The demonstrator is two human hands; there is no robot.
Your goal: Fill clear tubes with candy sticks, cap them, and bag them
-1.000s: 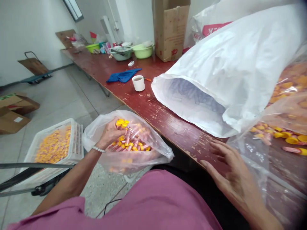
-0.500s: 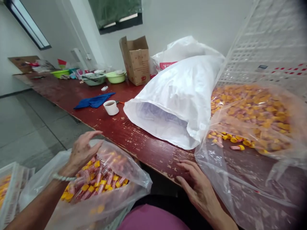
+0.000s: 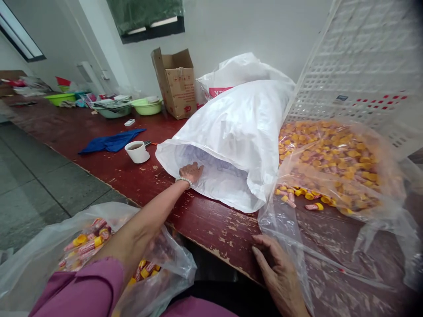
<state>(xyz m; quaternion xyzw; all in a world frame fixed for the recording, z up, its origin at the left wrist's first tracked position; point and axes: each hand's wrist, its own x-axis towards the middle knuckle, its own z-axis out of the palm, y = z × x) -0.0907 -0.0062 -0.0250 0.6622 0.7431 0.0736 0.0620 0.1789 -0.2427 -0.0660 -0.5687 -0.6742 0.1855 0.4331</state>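
My left hand (image 3: 191, 172) reaches into the mouth of a large white sack (image 3: 231, 119) lying on the table. Its fingers are slightly bent and apart, with nothing visible in them; the fingertips are partly hidden. Pale, clear items (image 3: 218, 164) show dimly inside the sack. My right hand (image 3: 277, 268) rests at the table's front edge beside a clear plastic bag, thumb away from the loosely curved fingers, holding nothing. Below my left arm, an open plastic bag (image 3: 178, 259) holds small pink tubes with yellow caps (image 3: 89, 242).
A heap of yellow-capped tubes (image 3: 333, 154) lies under clear plastic at the right, before a white plastic crate (image 3: 350, 75). A cup of dark liquid (image 3: 138, 153), a blue cloth (image 3: 112, 141), a cardboard box (image 3: 180, 90) and a green basin (image 3: 147, 107) stand along the red table (image 3: 205, 224).
My left hand has moved from above the bag of tubes up and forward into the sack's mouth. My right hand stays at the table edge. The view has turned slightly right.
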